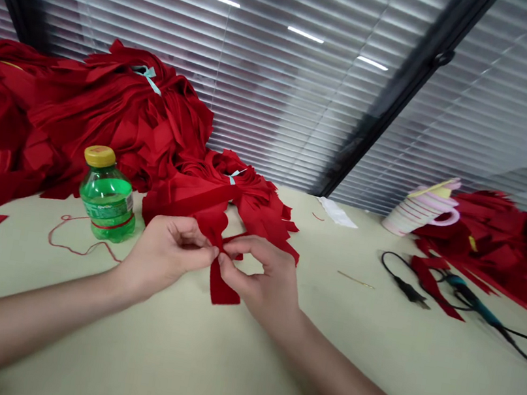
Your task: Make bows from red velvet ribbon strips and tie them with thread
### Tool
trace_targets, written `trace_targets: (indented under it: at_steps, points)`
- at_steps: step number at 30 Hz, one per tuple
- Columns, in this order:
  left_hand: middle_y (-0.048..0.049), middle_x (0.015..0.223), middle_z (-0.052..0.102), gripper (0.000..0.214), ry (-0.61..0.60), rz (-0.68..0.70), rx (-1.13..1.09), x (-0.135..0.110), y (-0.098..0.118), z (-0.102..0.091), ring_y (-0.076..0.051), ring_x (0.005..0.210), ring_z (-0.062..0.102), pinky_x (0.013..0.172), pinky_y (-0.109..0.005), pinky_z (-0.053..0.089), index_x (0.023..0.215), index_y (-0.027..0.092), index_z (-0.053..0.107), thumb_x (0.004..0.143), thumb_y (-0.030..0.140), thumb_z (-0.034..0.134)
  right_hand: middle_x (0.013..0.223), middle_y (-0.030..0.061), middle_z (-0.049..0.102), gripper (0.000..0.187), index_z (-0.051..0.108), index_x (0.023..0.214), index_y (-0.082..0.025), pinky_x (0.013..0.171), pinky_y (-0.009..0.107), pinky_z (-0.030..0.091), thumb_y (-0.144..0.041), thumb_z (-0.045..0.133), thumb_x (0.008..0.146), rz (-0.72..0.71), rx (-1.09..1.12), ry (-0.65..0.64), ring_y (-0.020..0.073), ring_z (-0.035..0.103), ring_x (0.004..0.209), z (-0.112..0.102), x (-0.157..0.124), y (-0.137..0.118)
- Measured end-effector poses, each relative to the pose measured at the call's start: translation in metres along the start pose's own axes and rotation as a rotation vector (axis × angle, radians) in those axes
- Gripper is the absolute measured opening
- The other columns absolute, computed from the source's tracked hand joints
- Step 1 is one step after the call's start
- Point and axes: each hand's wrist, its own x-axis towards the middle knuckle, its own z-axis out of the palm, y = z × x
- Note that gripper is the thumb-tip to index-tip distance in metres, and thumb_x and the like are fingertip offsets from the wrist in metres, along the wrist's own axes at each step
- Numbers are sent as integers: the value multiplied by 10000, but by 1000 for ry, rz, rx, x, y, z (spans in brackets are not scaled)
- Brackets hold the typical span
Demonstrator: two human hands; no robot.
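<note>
Over the middle of the table, a red ribbon (224,287) is gathered at its centre between my two hands. My left hand (170,253) pinches it from the left, thumb and forefinger pressed together. From the right, my right hand (264,277) closes thumb and fingertips on the same gathered spot. One tail of the ribbon hangs below the fingers, and a loop stands above them. Whether a thread runs around the gather is too small to tell. Left of my hands, a red thread (81,252) trails from a green Sprite bottle (107,204) and wraps around it.
Heaped red ribbons (109,102) fill the back left, and a tied ribbon bundle (262,204) lies behind my hands. At right are a striped cup (414,213), another ribbon pile (499,239) and a corded tool (473,300). Window blinds (284,62) stand behind the table (161,354).
</note>
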Motion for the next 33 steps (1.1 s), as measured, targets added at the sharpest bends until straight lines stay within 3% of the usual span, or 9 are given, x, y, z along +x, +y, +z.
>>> trace_targets:
  at_steps: [5, 10, 19, 25, 33]
  points:
    - [33, 512, 574, 105, 48, -18, 19, -4, 5, 3, -97, 486, 493, 460, -206, 385, 526, 163, 554, 580, 200, 636, 618, -13, 662, 76, 615, 649, -201, 540, 229, 518, -152, 577, 692, 146, 106, 22, 132, 624, 582, 10, -5, -6]
    - [42, 522, 548, 29, 38, -32, 17, -5, 5, 3, -85, 503, 451, 474, -203, 358, 567, 146, 601, 578, 172, 593, 640, 2, 667, 16, 612, 657, -194, 591, 261, 536, -180, 611, 666, 235, 215, 46, 141, 627, 611, 15, -7, -4]
    - [33, 551, 586, 70, 9, -14, -49, -2, 2, 0, -104, 523, 520, 519, -221, 442, 569, 167, 615, 623, 167, 660, 621, -7, 638, 59, 636, 666, -188, 539, 244, 502, -235, 666, 686, 343, 373, -21, 116, 582, 557, 8, -1, 4]
    - [-29, 658, 659, 123, -73, -26, -100, -1, 2, 0, -160, 646, 617, 641, -286, 527, 667, 150, 671, 683, 273, 676, 615, -20, 617, 86, 627, 665, -188, 531, 228, 487, -250, 677, 697, 354, 416, -20, 102, 562, 546, 2, 3, 4]
    - [13, 558, 612, 97, -58, 29, 19, -1, 3, -1, -107, 534, 529, 530, -205, 442, 567, 155, 661, 655, 196, 653, 696, -14, 650, 73, 651, 703, -199, 660, 262, 507, -203, 706, 655, 304, 457, -75, 122, 600, 659, 0, 4, 7]
